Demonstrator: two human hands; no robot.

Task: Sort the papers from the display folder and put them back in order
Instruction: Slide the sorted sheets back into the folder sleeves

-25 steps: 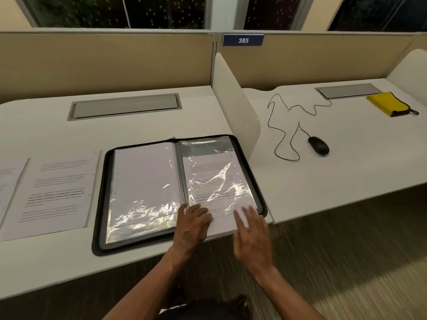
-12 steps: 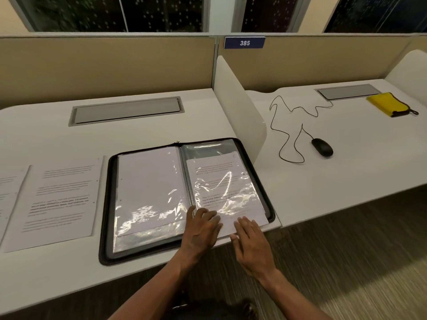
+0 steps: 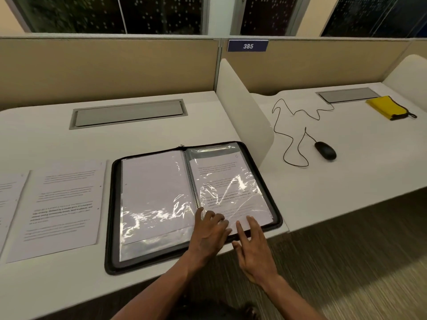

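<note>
1. Black zip-edged display folder (image 3: 111,227) with clear plastic sleeves, lying open and flat on the white desk (image 3: 143,135), its near edge close to the desk's front edge and its right side just beside the white curved divider panel (image 3: 242,107).
2. Right-hand clear sleeve with a printed sheet (image 3: 226,179) inside; the sheet's lower end lies under the fingers of both hands. The left-hand sleeve holds a blank-looking white sheet (image 3: 152,181) under glare.
3. Left hand (image 3: 208,234), palm down at the lower end of the folder's spine; fingers bent at the knuckles, tips pressing on the bottom of the right-hand sleeve. Whether they pinch the sheet cannot be told.
4. Right hand (image 3: 254,248), palm down just right of the left hand and apart from it; fingers straight and spread, the tips resting on the lower edge of the same sleeve, the palm over the desk's front edge.
5. Loose printed white paper sheet (image 3: 62,204) flat on the desk, just left of the folder; a second printed sheet (image 3: 9,195) lies beyond it, cut by the picture's left edge.
6. On the neighbouring desk, well apart: black corded computer mouse (image 3: 325,150) and yellow fabric pouch (image 3: 388,107).
</note>
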